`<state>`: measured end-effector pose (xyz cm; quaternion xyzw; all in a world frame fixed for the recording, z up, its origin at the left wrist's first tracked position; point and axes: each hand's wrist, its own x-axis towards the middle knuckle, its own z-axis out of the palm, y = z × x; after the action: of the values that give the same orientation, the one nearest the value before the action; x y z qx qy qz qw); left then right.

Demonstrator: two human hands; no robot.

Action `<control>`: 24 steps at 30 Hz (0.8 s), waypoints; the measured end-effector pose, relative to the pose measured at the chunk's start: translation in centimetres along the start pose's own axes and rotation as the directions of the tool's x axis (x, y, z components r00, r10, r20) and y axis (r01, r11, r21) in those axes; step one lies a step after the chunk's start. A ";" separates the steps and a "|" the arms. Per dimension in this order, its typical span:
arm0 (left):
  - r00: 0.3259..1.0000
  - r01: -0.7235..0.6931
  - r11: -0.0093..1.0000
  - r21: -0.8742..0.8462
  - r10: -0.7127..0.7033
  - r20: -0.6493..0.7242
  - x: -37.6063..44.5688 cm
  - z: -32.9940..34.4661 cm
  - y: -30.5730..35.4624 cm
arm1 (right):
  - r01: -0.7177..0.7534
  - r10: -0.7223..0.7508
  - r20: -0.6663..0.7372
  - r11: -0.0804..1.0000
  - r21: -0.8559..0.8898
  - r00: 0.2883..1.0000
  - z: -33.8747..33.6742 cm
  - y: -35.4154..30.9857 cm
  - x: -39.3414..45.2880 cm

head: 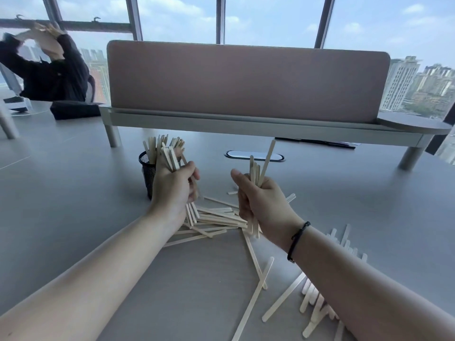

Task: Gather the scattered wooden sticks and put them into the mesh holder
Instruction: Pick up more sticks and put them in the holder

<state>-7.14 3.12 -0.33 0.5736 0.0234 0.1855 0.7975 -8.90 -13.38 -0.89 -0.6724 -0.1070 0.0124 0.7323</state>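
A black mesh holder [147, 173] stands on the grey table, with several pale wooden sticks upright in it. My left hand [176, 187] is right in front of the holder, shut on a bundle of sticks [170, 156] whose tops reach the holder's height. My right hand [261, 200] is raised beside it, shut on a smaller bunch of sticks [258, 168] held upright. Below both hands lies a loose pile of sticks [216, 217]. More scattered sticks [310, 299] lie under my right forearm at the lower right.
A pink desk divider [246, 80] on a raised shelf crosses the table behind the holder. An oval cable port [253, 155] sits in the table past my right hand. A person in dark clothes [49, 72] sits at the far left, by a dark bag [73, 109].
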 end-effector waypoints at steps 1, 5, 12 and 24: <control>1.000 -0.013 1.000 0.007 0.012 0.004 0.1 0.0 0.0 | -0.010 0.010 -0.016 1.000 -0.012 1.000 0.0 0.1 0.0; 0.997 0.013 0.999 0.034 -0.016 0.077 0.1 0.0 -0.3 | -0.048 0.048 -0.066 0.999 0.002 0.997 0.3 -0.3 0.2; 0.968 -0.079 0.994 0.074 0.059 0.245 -1.2 0.3 -0.4 | -0.023 0.021 -0.066 0.999 -0.032 0.998 0.6 0.2 -0.1; 0.944 -0.087 0.986 0.141 0.037 0.327 -2.0 -0.9 -0.2 | -0.110 0.111 -0.021 0.992 0.062 0.994 0.7 -0.5 -0.2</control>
<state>-9.19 3.21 -1.16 0.6564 -0.1113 0.1117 0.7377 -9.31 -12.79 -0.34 -0.6549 -0.0602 0.0478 0.7518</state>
